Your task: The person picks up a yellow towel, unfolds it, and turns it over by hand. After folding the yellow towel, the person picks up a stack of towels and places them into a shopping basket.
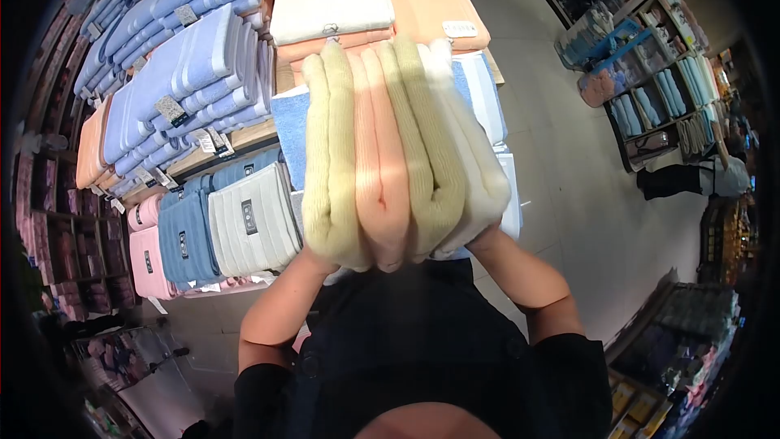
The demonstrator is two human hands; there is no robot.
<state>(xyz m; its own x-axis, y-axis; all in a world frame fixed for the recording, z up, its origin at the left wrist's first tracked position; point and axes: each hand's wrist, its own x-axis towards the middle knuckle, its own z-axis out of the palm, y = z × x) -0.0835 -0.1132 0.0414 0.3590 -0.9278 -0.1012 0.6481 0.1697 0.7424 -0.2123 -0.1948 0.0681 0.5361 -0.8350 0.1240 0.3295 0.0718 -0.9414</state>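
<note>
Between my two hands is a row of several folded towels standing on edge, pressed together and slightly blurred. From left to right I see a pale green towel [331,154], a peach towel [380,162], a darker green towel [426,138] and a white towel [475,162]. My left hand [319,260] grips the lower left end of the row, its fingers hidden by the towels. At the lower right end, my right hand [486,238] grips the white side, fingers also mostly hidden. The row is held above the front of the display table.
Stacks of blue towels [175,65] fill the left of the display. Peach towels [439,12] and a white towel [331,6] lie behind the held row. Grey packs [253,219] sit front left. Tiled floor [561,171] runs right, where a person [723,175] stands by shelves.
</note>
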